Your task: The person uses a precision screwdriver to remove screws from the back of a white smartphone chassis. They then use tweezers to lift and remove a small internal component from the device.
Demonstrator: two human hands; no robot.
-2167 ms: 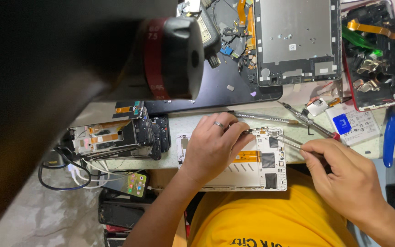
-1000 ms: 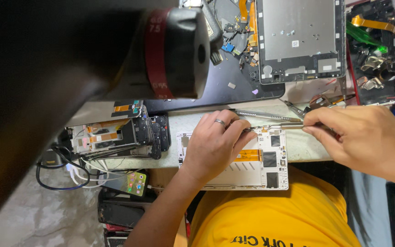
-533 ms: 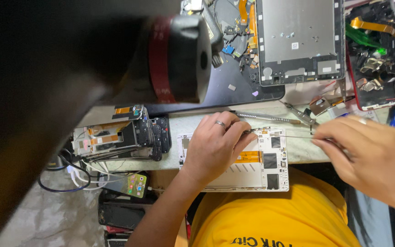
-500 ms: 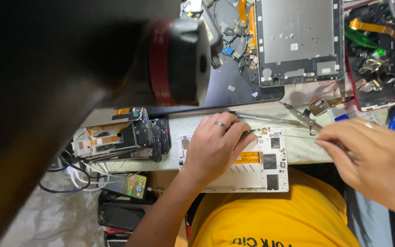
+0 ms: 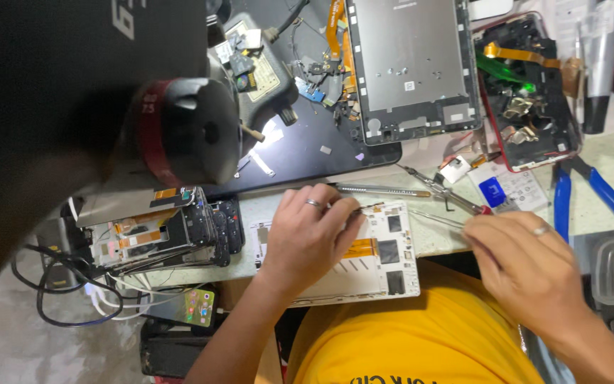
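A white opened device frame (image 5: 385, 259) with a circuit board, chips and an orange flex strip lies on the pale bench in front of me. My left hand (image 5: 307, 238), a ring on one finger, presses flat on its left half. My right hand (image 5: 527, 267), also ringed and blurred, hovers off the frame's right edge with its fingers curled on thin metal tweezers (image 5: 435, 217). The tweezer tips point toward the frame's upper right corner.
A slim metal tool (image 5: 381, 190) and red-tipped tweezers (image 5: 443, 194) lie above the frame. Blue-handled pliers (image 5: 595, 192), a grey tablet back (image 5: 413, 64), an opened red-edged phone (image 5: 527, 92), a dark mat (image 5: 321, 146), stacked phone parts (image 5: 165, 235) and a microscope head (image 5: 186, 131) surround it.
My right hand has drawn back from the tools above the frame toward the right and nearer my body. My left hand has stayed pressed on the frame.
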